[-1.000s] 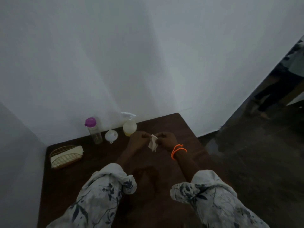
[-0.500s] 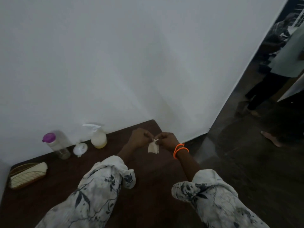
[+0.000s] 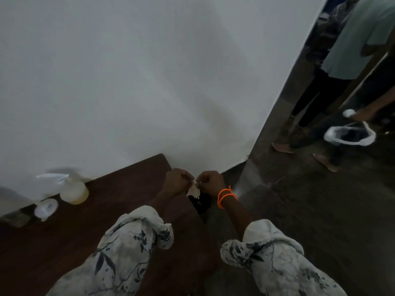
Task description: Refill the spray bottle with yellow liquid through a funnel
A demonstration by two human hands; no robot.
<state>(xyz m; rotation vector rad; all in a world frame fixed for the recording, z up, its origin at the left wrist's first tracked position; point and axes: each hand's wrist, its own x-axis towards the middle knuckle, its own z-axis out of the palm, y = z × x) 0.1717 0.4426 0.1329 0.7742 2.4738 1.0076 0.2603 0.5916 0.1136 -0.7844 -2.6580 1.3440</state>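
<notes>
A round spray bottle (image 3: 73,190) with a white trigger head holds yellow liquid and stands at the back left of the dark wooden table (image 3: 89,229), by the white wall. A white funnel (image 3: 46,208) lies just left of it. Part of a clear bottle (image 3: 16,218) shows at the left edge. My left hand (image 3: 176,182) and my right hand (image 3: 210,181) meet over the table's right edge, both pinching a small pale scrap of paper or packet (image 3: 193,190) that hangs between them. An orange band circles my right wrist.
The white wall runs behind the table. To the right lies dark floor, where a person in a pale shirt (image 3: 350,43) stands barefoot, with a white ring-shaped object (image 3: 348,135) beside them.
The view has swung right: bottle, funnel and clear bottle slid to the left edge and the basket left the frame. My hands stay together on the scrap, now over the table's right edge.
</notes>
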